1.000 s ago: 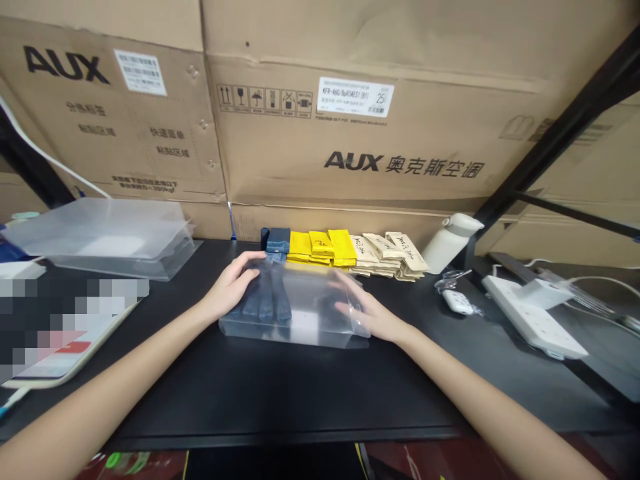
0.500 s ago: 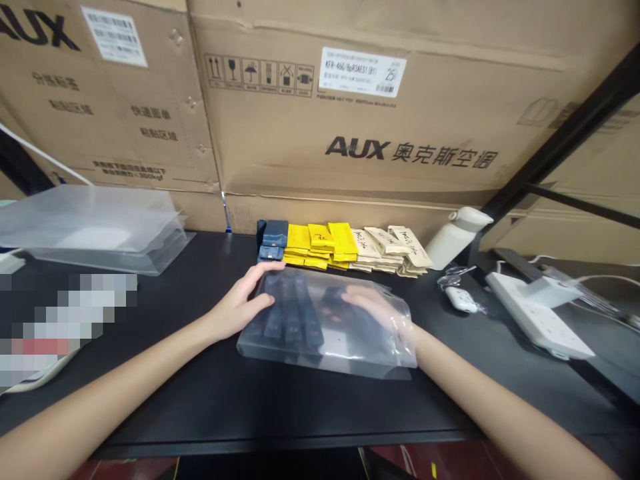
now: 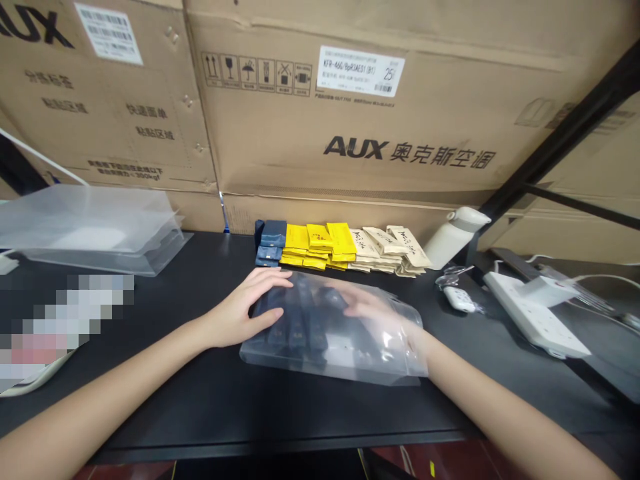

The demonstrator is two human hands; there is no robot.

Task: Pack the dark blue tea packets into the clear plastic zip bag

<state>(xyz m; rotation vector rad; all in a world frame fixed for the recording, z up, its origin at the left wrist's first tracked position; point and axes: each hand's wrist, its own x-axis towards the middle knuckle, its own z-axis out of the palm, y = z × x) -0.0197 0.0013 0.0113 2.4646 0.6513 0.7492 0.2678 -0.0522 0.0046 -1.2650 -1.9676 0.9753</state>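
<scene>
A clear plastic bag (image 3: 350, 357) lies on the black table (image 3: 225, 400) in front of me. Several dark blue packets (image 3: 300, 327) lie side by side inside its left half. My left hand (image 3: 245, 313) rests flat on the bag's left end, fingers stretched out over the packets. My right hand (image 3: 367, 307) is pushed inside the bag from the right, seen hazily through the plastic. Its fingers reach out flat towards the blue packets, and I see nothing gripped in them.
Rows of dark blue packets (image 3: 273, 240), yellow packets (image 3: 320, 243) and beige packets (image 3: 390, 250) lie at the table's back, against cardboard boxes (image 3: 350, 113). A stack of clear bags (image 3: 95, 227) sits far left. A white bottle (image 3: 455, 237), a small remote (image 3: 460, 300) and a power strip (image 3: 535, 313) lie right.
My right hand has gone deeper into the bag, whose right end has bulged and shifted right. My left hand has slid further over the bag's top. My head has turned slightly.
</scene>
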